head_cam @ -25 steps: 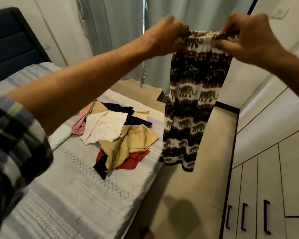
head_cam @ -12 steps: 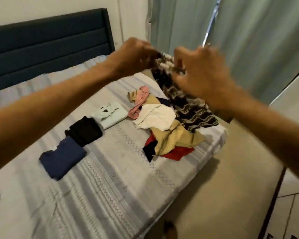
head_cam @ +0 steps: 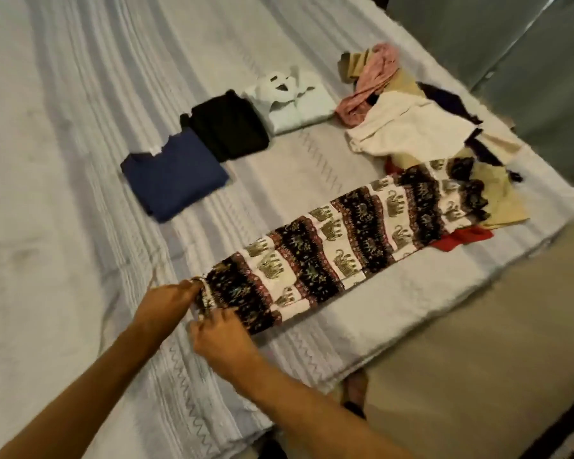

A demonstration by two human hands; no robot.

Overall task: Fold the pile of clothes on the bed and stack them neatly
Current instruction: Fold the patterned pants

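Elephant-print trousers (head_cam: 345, 246) lie stretched flat across the bed, their far end resting on the unfolded pile (head_cam: 421, 127) of pink, cream, tan, navy and red clothes. My left hand (head_cam: 166, 306) and my right hand (head_cam: 219, 339) both pinch the waistband at the near end. Three folded pieces sit in a row behind: a navy top (head_cam: 173, 177), a black garment (head_cam: 229, 127) and a white shirt (head_cam: 295, 104).
The pale striped bedspread (head_cam: 80, 127) covers the bed, whose edge runs diagonally at the right. Beige floor (head_cam: 478, 342) lies beside it. Grey curtains (head_cam: 511, 44) hang at the upper right.
The trousers went from hanging in the air in both hands to lying flat on the bed. My hands have come down to the bedspread with the waistband.
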